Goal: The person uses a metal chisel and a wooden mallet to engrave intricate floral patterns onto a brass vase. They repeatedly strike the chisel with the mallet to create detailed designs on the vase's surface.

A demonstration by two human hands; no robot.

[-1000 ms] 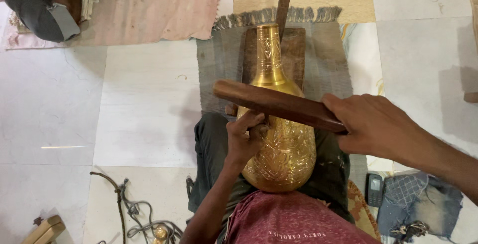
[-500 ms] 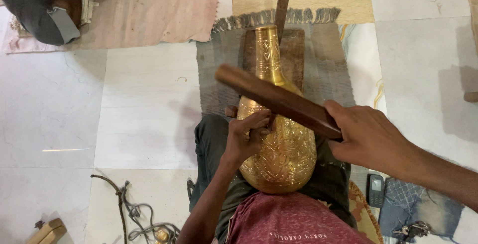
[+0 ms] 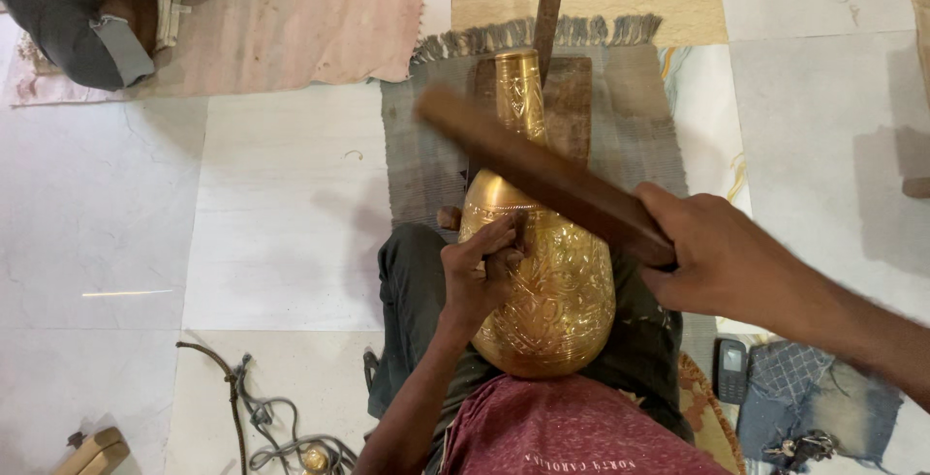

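Observation:
A tall brass vase [image 3: 547, 281] with engraved patterns lies across my lap, its neck resting on a dark wooden block [image 3: 572, 97]. My left hand [image 3: 484, 272] is closed on a small chisel [image 3: 520, 230] whose tip touches the vase's shoulder. My right hand [image 3: 722, 257] grips a long dark wooden mallet stick [image 3: 542, 175], raised at a slant above the vase and the chisel.
A grey fringed mat [image 3: 426, 155] lies under the block. A pink cloth [image 3: 300, 15] lies at the upper left, where another person [image 3: 77, 30] sits. Cables [image 3: 262, 427] lie at the lower left. A phone [image 3: 731, 370] and denim cloth [image 3: 804, 393] sit at the lower right.
My right hand has lifted the wooden stick, tilting its far end up and away from the chisel. My left hand stays on the vase with the chisel.

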